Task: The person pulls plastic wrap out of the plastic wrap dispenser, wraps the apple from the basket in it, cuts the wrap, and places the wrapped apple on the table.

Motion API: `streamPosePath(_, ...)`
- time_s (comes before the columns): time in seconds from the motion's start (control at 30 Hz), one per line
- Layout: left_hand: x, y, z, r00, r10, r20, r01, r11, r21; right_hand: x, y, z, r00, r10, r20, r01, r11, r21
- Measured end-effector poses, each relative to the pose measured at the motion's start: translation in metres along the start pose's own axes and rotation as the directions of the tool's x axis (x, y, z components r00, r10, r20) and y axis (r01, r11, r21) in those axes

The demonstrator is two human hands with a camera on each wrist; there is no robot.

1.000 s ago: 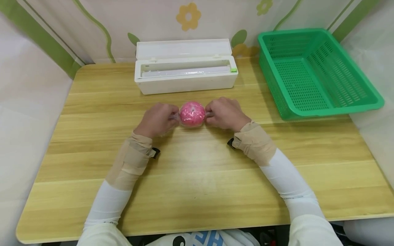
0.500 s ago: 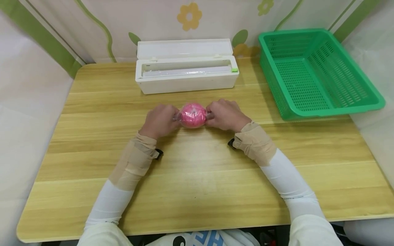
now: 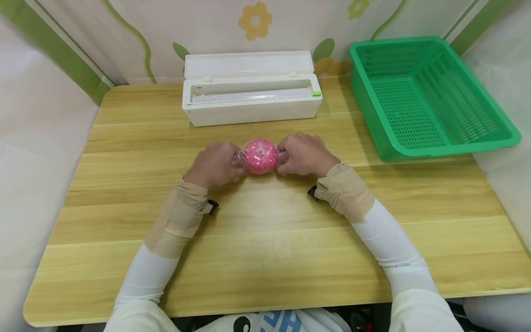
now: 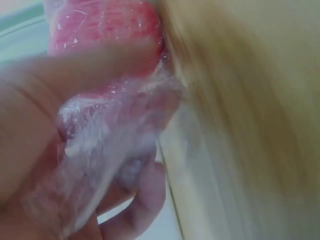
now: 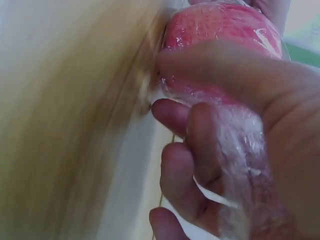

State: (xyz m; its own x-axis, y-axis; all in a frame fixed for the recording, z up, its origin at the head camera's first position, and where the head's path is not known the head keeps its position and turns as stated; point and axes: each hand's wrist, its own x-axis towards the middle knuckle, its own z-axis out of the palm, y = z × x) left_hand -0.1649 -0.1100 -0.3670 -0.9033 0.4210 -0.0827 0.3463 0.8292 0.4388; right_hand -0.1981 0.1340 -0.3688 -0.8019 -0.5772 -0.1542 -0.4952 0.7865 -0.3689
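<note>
Between the two hands, a round pink thing [image 3: 260,157] wrapped in shiny clear cling film sits low over the table, with a small dimple on top. Film ends stick out at its left and right sides. My left hand [image 3: 216,163] grips the left film end [image 4: 107,145]; in the left wrist view the thumb lies across the pink thing and the film runs over the fingers. On the other side, my right hand [image 3: 306,154] holds the right film end [image 5: 242,150], its fingers curled and its thumb against the pink thing. Whether the pink thing touches the table cannot be told.
A white cling film box [image 3: 253,113] with its lid up stands behind the hands, a film roll [image 3: 253,96] inside. The green plastic basket [image 3: 390,133] stands at the back right of the wooden table [image 3: 265,258]. A flower-patterned curtain [image 3: 286,23] hangs behind.
My left hand has shifted slightly right, closer to the pink thing, which has also moved a little right and toward me. My right hand stays nearly in place.
</note>
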Motion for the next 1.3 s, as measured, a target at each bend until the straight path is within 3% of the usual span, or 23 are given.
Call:
streamPosePath(0.3, 0.002, 0.003, 0.004, 0.996, 0.006, -0.089, -0.002, 0.999, 0.036, 0.001, 0.000, 0.001, 1.000, 0.010, 0.021, -0.010, 1.000, 0.026)
streamPosePath(0.43, -0.002, -0.005, -0.006, 1.000, -0.025, 0.019, 0.025, 1.000, 0.014, -0.001, 0.007, -0.006, 1.000, 0.030, 0.006, -0.030, 0.999, 0.014)
streamPosePath(0.53, -0.007, -0.012, -0.018, 0.990, -0.067, 0.121, 0.066, 0.998, 0.015, -0.005, 0.013, -0.016, 0.995, 0.081, 0.056, -0.082, 0.996, 0.029)
streamPosePath(0.6, -0.009, -0.015, -0.023, 0.986, -0.072, 0.147, 0.069, 0.997, 0.026, -0.009, 0.017, -0.022, 0.989, 0.108, 0.102, -0.113, 0.993, 0.042)
streamPosePath(0.7, -0.009, -0.016, -0.023, 0.991, -0.040, 0.131, 0.033, 0.998, 0.051, -0.013, 0.019, -0.027, 0.986, 0.098, 0.138, -0.109, 0.991, 0.072)
streamPosePath(0.83, -0.009, -0.015, -0.021, 0.996, 0.023, 0.081, -0.028, 0.997, 0.068, -0.014, 0.021, -0.029, 0.991, 0.045, 0.126, -0.056, 0.995, 0.082)
streamPosePath(0.93, -0.011, -0.015, -0.023, 0.997, 0.008, 0.072, -0.011, 0.999, 0.045, -0.014, 0.022, -0.031, 0.992, 0.056, 0.113, -0.066, 0.994, 0.082)
streamPosePath(1.07, -0.014, -0.018, -0.029, 0.993, -0.042, 0.110, 0.038, 0.999, 0.037, -0.019, 0.026, -0.039, 0.989, 0.080, 0.122, -0.089, 0.994, 0.071)
streamPosePath(1.17, -0.015, -0.021, -0.032, 0.992, -0.047, 0.120, 0.041, 0.998, 0.052, -0.022, 0.030, -0.044, 0.989, 0.043, 0.143, -0.055, 0.995, 0.086)
streamPosePath(1.3, -0.015, -0.025, -0.032, 0.997, -0.016, 0.074, 0.012, 0.999, 0.047, -0.023, 0.033, -0.046, 0.989, -0.023, 0.148, 0.001, 0.990, 0.141)
